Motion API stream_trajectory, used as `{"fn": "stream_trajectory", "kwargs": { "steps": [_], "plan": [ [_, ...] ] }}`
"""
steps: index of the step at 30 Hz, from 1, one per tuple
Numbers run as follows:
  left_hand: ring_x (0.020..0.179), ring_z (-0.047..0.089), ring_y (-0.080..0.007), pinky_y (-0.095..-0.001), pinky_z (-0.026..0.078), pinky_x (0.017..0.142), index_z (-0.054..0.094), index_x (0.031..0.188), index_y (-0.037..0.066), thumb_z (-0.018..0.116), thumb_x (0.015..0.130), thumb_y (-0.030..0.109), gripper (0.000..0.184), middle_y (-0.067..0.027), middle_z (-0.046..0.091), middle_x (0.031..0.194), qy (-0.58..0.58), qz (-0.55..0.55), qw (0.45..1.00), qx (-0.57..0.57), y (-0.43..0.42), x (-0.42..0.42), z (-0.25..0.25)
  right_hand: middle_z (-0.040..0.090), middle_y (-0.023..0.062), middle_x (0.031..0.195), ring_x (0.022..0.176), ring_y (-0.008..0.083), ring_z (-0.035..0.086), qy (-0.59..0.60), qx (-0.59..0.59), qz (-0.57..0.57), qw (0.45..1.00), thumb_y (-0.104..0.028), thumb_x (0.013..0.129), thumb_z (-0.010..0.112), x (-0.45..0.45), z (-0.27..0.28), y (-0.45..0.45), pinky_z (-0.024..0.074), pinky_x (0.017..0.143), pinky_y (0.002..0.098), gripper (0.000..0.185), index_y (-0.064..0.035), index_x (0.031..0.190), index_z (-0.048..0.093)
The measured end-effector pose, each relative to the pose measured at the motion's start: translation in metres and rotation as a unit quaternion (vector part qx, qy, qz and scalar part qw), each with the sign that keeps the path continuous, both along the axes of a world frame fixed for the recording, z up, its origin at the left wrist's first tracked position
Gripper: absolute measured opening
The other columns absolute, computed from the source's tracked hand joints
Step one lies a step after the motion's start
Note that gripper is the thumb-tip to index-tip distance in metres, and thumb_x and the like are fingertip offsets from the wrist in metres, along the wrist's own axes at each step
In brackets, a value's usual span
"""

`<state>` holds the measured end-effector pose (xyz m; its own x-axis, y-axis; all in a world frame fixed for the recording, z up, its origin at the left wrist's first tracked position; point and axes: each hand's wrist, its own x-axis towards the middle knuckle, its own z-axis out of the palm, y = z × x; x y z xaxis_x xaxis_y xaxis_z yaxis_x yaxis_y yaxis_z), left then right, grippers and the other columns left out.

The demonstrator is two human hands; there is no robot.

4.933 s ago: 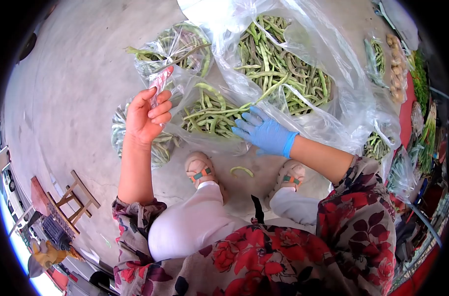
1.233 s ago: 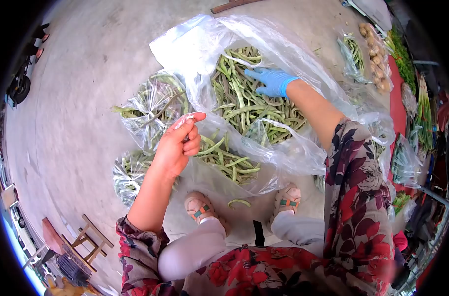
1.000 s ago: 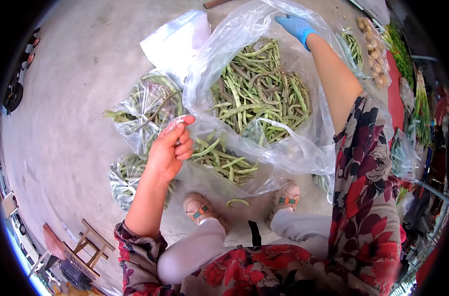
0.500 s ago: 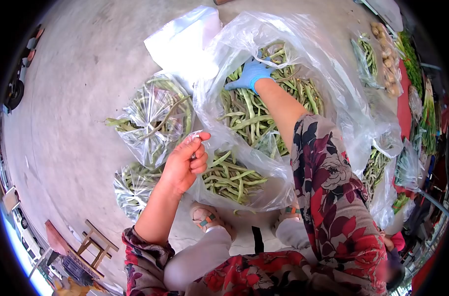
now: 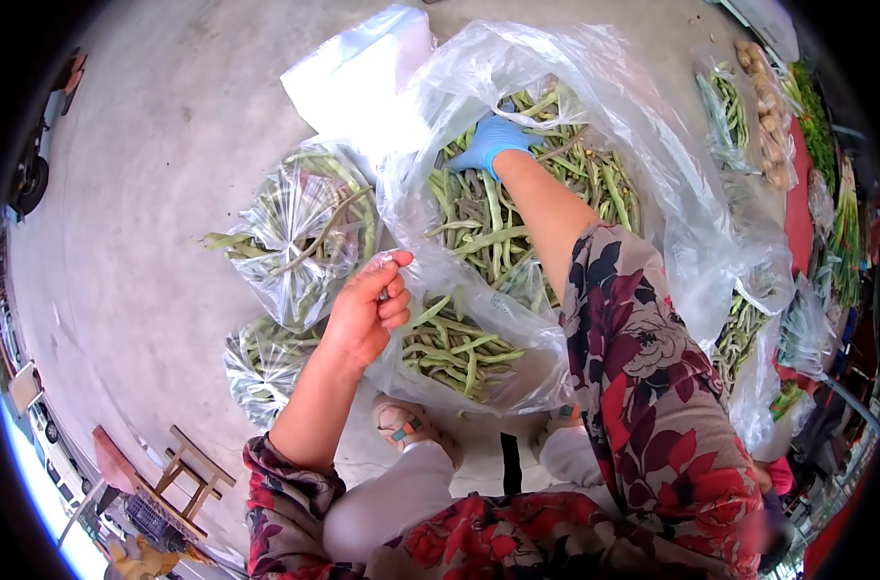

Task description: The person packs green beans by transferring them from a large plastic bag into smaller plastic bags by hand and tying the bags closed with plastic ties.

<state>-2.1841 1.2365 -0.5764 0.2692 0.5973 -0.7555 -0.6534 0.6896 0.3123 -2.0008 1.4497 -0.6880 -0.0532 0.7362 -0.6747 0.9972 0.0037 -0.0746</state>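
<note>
My left hand (image 5: 367, 307), bare, is closed in a pinch on the rim of a clear plastic bag (image 5: 546, 382). Green beans (image 5: 459, 353) lie inside that bag, near my feet. Beyond it spreads a large clear plastic sack (image 5: 652, 126), its mouth wide, full of long green beans (image 5: 498, 227). Reaching into this sack, my right hand (image 5: 498, 145) in a blue glove rests on the beans with its thumb stretched out to the left. Its other fingertips are partly hidden among beans and plastic.
Two filled bean bags, one upper (image 5: 309, 232) and one lower (image 5: 266, 367), stand on the concrete at left. White plastic bags (image 5: 362, 77) lie behind them. To the right are bagged potatoes (image 5: 770, 116) and green onions (image 5: 846, 242). A wooden stool (image 5: 193, 474) stands lower left.
My right hand has sunk slightly deeper into the beans, and its fingers show less than before. My left hand keeps its pinch almost in the same place.
</note>
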Motion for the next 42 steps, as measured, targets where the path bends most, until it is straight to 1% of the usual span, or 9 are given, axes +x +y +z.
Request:
{"fn": "stream_trajectory", "kwargs": {
  "steps": [1, 5, 12, 16, 20, 23, 28, 35, 42],
  "plan": [
    [0.049, 0.029, -0.005, -0.019, 0.024, 0.043, 0.051, 0.104, 0.007, 0.045, 0.092, 0.014, 0.015, 0.0041, 0.036, 0.064, 0.002, 0.003, 1.0, 0.002, -0.001, 0.0, 0.002, 0.038, 0.0219, 0.132, 0.12, 0.0358, 0.041, 0.028, 0.012, 0.022, 0.999, -0.052, 0.056, 0.072, 0.006, 0.001, -0.001, 0.0355, 0.093, 0.0569, 0.105, -0.0019, 0.136, 0.024],
    [0.049, 0.029, -0.0052, -0.0191, 0.024, 0.043, 0.05, 0.104, 0.006, 0.044, 0.092, 0.014, 0.016, 0.0041, 0.036, 0.063, 0.001, 0.013, 1.0, 0.009, -0.008, -0.002, 0.005, 0.042, 0.0249, 0.126, 0.118, 0.0357, 0.042, 0.003, 0.124, 0.0, 0.992, -0.041, 0.058, 0.074, 0.006, 0.022, -0.027, 0.0424, 0.092, 0.0443, 0.102, -0.0027, 0.136, 0.02],
    [0.05, 0.029, -0.0059, -0.0201, 0.023, 0.044, 0.049, 0.106, 0.002, 0.045, 0.091, 0.013, 0.019, 0.0024, 0.039, 0.065, -0.002, 0.028, 1.0, 0.012, -0.021, -0.006, 0.002, 0.037, 0.0282, 0.128, 0.118, 0.0369, 0.043, 0.084, 0.053, 0.037, 0.994, -0.034, 0.058, 0.075, 0.037, 0.023, -0.063, 0.0423, 0.092, 0.045, 0.105, -0.0088, 0.14, 0.014],
    [0.05, 0.03, -0.006, -0.02, 0.024, 0.044, 0.05, 0.105, 0.002, 0.046, 0.091, 0.013, 0.018, 0.0024, 0.039, 0.065, 0.0, 0.017, 1.0, 0.004, -0.016, -0.003, 0.0, 0.033, 0.0287, 0.131, 0.115, 0.0385, 0.045, -0.088, 0.088, 0.081, 0.989, -0.042, 0.053, 0.078, 0.025, 0.039, -0.088, 0.0417, 0.093, 0.0423, 0.118, -0.0101, 0.142, 0.008],
    [0.05, 0.03, -0.0057, -0.0199, 0.024, 0.044, 0.05, 0.104, 0.003, 0.046, 0.091, 0.013, 0.018, 0.0028, 0.039, 0.065, 0.005, 0.018, 1.0, 0.016, -0.01, 0.001, 0.007, 0.043, 0.0176, 0.13, 0.116, 0.0305, 0.047, 0.039, 0.058, 0.036, 0.997, -0.034, 0.061, 0.074, 0.037, 0.013, -0.065, 0.041, 0.091, 0.0504, 0.092, -0.0096, 0.136, 0.026],
    [0.05, 0.03, -0.0054, -0.0199, 0.024, 0.044, 0.05, 0.104, 0.003, 0.046, 0.091, 0.013, 0.018, 0.0031, 0.039, 0.065, -0.009, 0.025, 0.999, 0.032, -0.015, -0.002, 0.017, 0.045, 0.0183, 0.128, 0.116, 0.0301, 0.047, 0.093, 0.092, 0.037, 0.991, -0.025, 0.065, 0.069, 0.052, 0.013, -0.056, 0.0411, 0.093, 0.0428, 0.078, -0.0059, 0.131, 0.033],
    [0.047, 0.028, -0.0034, -0.0177, 0.022, 0.041, 0.053, 0.103, 0.006, 0.045, 0.091, 0.016, 0.017, 0.0053, 0.035, 0.063, -0.007, -0.007, 0.999, 0.042, -0.027, -0.01, 0.05, 0.051, 0.0235, 0.119, 0.108, 0.0326, 0.052, 0.119, 0.071, 0.123, 0.983, -0.02, 0.062, 0.067, 0.086, 0.07, -0.044, 0.0425, 0.092, 0.0356, 0.073, -0.0006, 0.127, 0.04],
    [0.046, 0.027, -0.0028, -0.0173, 0.02, 0.04, 0.05, 0.111, -0.003, 0.047, 0.089, 0.013, 0.027, 0.0043, 0.038, 0.065, -0.037, -0.035, 0.993, 0.11, -0.03, 0.0, 0.085, 0.063, 0.0129, 0.095, 0.084, 0.0208, 0.058, 0.199, -0.063, 0.088, 0.974, -0.019, 0.061, 0.069, 0.123, 0.204, -0.064, 0.0463, 0.081, 0.0318, 0.059, -0.004, 0.115, 0.051],
    [0.045, 0.028, -0.0046, -0.0203, 0.024, 0.042, 0.052, 0.108, -0.003, 0.048, 0.087, 0.014, 0.028, 0.0037, 0.041, 0.064, 0.002, -0.08, 0.994, 0.076, -0.043, -0.017, 0.072, 0.058, 0.0109, 0.108, 0.091, 0.021, 0.056, 0.27, 0.002, 0.101, 0.958, -0.019, 0.061, 0.073, 0.154, 0.202, -0.115, 0.0433, 0.086, 0.03, 0.067, -0.0033, 0.121, 0.047]
  ]
}}
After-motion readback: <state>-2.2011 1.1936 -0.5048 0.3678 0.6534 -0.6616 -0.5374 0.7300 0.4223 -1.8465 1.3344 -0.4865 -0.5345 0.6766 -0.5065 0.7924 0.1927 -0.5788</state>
